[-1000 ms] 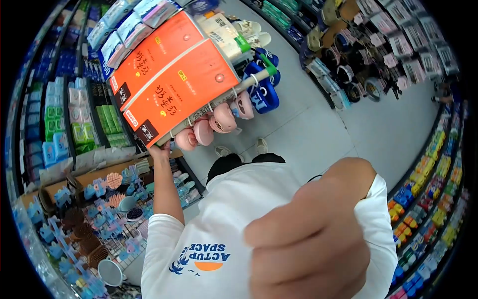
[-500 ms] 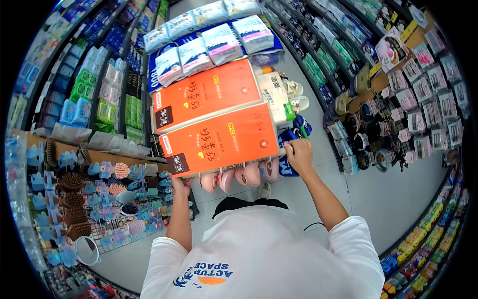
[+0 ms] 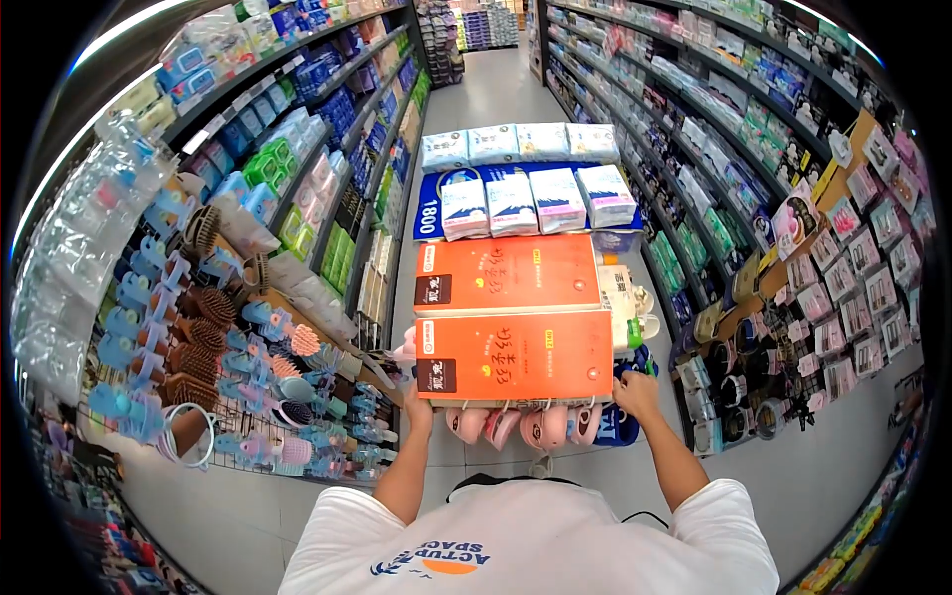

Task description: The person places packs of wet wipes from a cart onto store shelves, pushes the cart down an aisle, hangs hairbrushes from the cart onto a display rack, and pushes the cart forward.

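A loaded cart stands in front of me, with two orange packages (image 3: 516,355) on its near end. Behind them white and blue tissue packs (image 3: 509,204) lie on a blue package (image 3: 428,208). My left hand (image 3: 418,409) is at the cart's near left corner, its fingers mostly hidden by the orange package. At the near right corner my right hand (image 3: 636,393) is closed round the end of the cart's handle. Pink slippers (image 3: 543,427) hang below the near edge, beside a blue item (image 3: 617,426).
Shelves of packaged goods (image 3: 337,139) line the aisle's left side, and more shelves (image 3: 684,178) line the right. Hairbrushes (image 3: 193,347) hang on a rack at the near left. Small carded goods (image 3: 843,297) hang at the right. Grey floor (image 3: 486,99) runs ahead between the shelves.
My right hand has come down from near the camera onto the cart's handle. The cart has swung from a slant to straight ahead, and the view has tilted up along the aisle.
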Demonstrator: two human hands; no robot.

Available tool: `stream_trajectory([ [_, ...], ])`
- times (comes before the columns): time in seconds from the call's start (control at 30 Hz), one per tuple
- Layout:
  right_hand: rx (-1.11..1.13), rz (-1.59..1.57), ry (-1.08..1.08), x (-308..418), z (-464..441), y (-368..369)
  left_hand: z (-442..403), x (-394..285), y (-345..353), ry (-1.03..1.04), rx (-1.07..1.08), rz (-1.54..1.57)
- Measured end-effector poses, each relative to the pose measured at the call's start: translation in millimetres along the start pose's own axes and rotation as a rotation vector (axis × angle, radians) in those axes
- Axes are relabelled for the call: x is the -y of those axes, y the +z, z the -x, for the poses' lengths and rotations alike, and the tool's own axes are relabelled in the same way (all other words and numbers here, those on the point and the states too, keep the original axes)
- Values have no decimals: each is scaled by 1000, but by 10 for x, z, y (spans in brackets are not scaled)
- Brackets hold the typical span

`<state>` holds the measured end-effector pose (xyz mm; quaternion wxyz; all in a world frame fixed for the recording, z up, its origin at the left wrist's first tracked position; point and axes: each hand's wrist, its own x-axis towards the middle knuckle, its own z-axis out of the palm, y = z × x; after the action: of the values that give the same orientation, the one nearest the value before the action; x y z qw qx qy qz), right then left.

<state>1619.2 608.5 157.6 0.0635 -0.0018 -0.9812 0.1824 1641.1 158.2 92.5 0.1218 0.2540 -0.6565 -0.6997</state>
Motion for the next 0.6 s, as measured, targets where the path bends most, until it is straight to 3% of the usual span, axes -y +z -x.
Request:
stream_trajectory([
  [0.07, -21, 24, 22, 114, 52, 48, -165, 264, -85, 95, 6, -8],
  [0.1, -40, 13, 16, 177, 113, 26, -64, 144, -103, -33, 8, 55],
  [0.17, -121, -4, 3, 146, 274, 24, -390, 714, -350, 285, 7, -225],
  [0.2, -101, -18, 21, 125, 357, 59, -290, 587, -302, -69, 39, 122],
  [0.23, -140, 5, -3, 110, 447, 76, -47, 263, -269, -114, 85, 109],
  [0.27, -208, 11, -14, 78, 536, 165, -251, 635, -401, -5, 123, 64],
  [0.33, -291, -41, -14, 79, 678, 248, 106, 206, -362, -147, 135, 127],
  [0.47, -428, 2, 45, 251, 1132, 227, 299, 195, -577, -104, 284, 66],
  [0.6, -383, 38, 125, 410, 1509, 215, 424, 168, -790, -138, 324, 76],
])
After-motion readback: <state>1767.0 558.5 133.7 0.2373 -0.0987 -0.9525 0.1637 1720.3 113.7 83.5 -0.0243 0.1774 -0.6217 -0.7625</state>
